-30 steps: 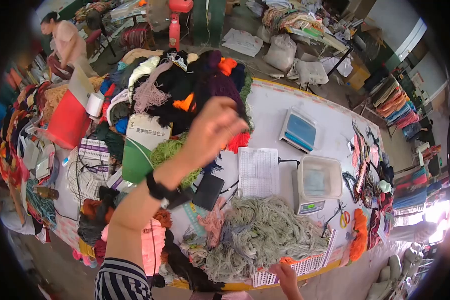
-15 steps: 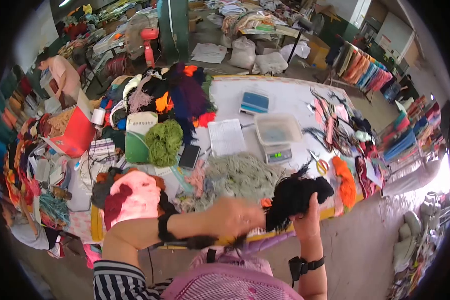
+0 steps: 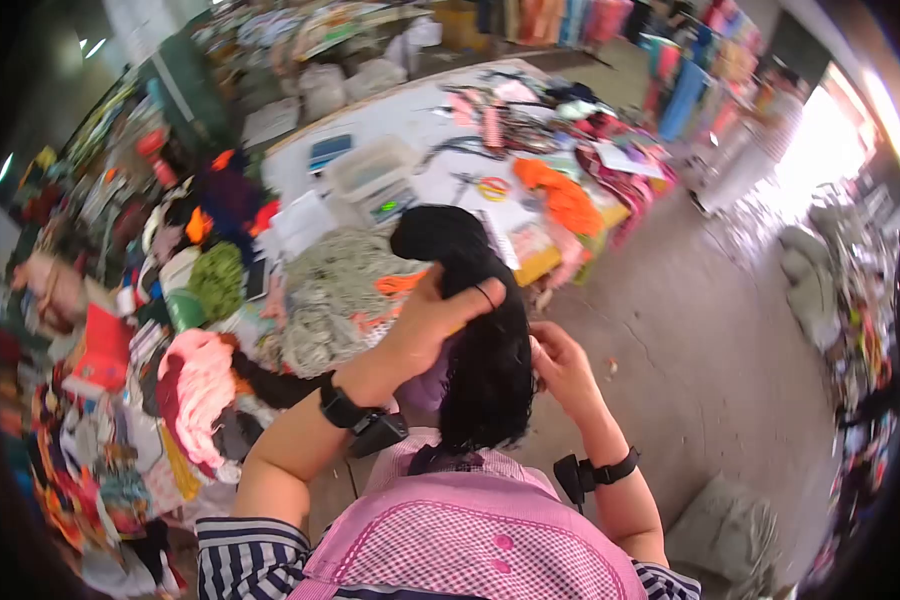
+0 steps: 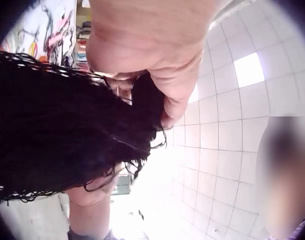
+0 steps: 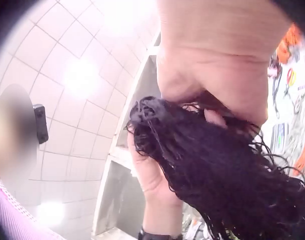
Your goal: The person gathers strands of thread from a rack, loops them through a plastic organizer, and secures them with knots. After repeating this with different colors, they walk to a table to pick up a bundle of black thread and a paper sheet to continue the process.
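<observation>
A hank of black yarn (image 3: 485,350) hangs lengthwise in front of the apron, between both hands. My left hand (image 3: 425,320) grips it from the left, its thumb lying across the strands. On the other side my right hand (image 3: 562,362) holds the hank's edge with bent fingers. The left wrist view shows the yarn (image 4: 57,130) bunched beneath the left palm (image 4: 142,40). In the right wrist view, the right fingers curl into the dark strands (image 5: 217,165), while the left hand (image 5: 152,175) supports the hank from behind. Some fingertips are hidden by yarn.
Grey-green yarn (image 3: 330,270) lies on the table beyond the left hand. A plastic box (image 3: 370,168) on a scale, scissors (image 3: 492,188) and an orange hank (image 3: 560,195) are farther back. Pink yarn (image 3: 195,385) sits at left. A sack (image 3: 725,525) lies on the floor at right.
The left hand came back from over the table to the black yarn, which the right hand held at the table's front edge. Both hands now hold it before the body; the head view swung right.
</observation>
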### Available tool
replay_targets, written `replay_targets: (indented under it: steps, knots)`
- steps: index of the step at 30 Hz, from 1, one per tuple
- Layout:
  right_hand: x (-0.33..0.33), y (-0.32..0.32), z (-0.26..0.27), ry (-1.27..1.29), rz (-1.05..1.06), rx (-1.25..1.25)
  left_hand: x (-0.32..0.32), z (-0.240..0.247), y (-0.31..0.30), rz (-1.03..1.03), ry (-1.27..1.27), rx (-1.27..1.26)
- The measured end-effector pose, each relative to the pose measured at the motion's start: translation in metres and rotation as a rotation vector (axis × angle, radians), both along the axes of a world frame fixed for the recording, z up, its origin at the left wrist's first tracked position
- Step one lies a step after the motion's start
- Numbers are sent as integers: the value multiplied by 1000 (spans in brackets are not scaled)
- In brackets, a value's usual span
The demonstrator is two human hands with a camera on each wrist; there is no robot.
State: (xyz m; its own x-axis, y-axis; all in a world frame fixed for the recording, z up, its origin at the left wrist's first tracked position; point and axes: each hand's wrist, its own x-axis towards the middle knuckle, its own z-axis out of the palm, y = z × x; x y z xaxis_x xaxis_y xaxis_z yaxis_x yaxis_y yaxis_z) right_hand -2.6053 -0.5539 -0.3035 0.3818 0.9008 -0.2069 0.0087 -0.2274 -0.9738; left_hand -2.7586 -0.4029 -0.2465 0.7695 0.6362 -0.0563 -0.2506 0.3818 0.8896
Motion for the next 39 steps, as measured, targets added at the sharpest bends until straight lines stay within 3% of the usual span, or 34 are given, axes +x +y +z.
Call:
replay_targets:
  steps: [1,3,5,7,9,10,11,13,14,17,23,25,26,28,31,33,35,36,37,39]
  knots:
    - [12,-18,-3,-223,-212,59,14,9,-14,19,-25,-78]
    - [34,-50,7,-396,-371,227,43,5,-35,-84,25,-223]
    - [44,-72,24,-298,-414,316,71,-2,-61,-179,67,-306]
    - [58,-85,32,-755,-433,429,101,-5,-84,-276,106,-380]
    - [70,-98,23,-497,-452,340,128,-5,-106,-462,-24,-323]
    - [81,-107,19,-278,-514,265,145,1,-115,-501,-62,-161]
    - [95,-117,16,-286,-550,259,157,4,-113,-525,10,11]
    - [124,-135,10,435,-567,413,187,-6,-98,-515,125,354]
    - [141,-144,9,500,-514,374,207,-22,-96,-532,55,584]
    - [177,-152,17,547,-481,322,260,-11,-134,-494,-92,712]
    - [268,-166,28,628,-438,327,382,-29,-127,-604,-92,707]
    - [303,-171,32,365,-456,242,415,-26,-131,-607,-82,720]
    - [321,-174,35,187,-433,165,432,-23,-135,-542,-136,835]
    - [355,-180,30,124,-423,163,466,-19,-135,-411,-236,1115]
    - [395,-184,25,115,-466,160,510,-17,-130,-351,-68,1055]
    - [437,-202,4,-232,-441,16,542,-17,-115,-214,-44,1037]
    - [484,-216,-20,-357,-511,-129,572,-25,-99,-44,14,1025]
    - [509,-219,-19,-644,-435,-264,584,-28,-92,-17,17,984]
    - [532,-214,-20,-640,-415,-261,599,-32,-88,11,18,947]
    - [579,-192,-1,-799,-417,28,627,-36,-89,2,71,967]
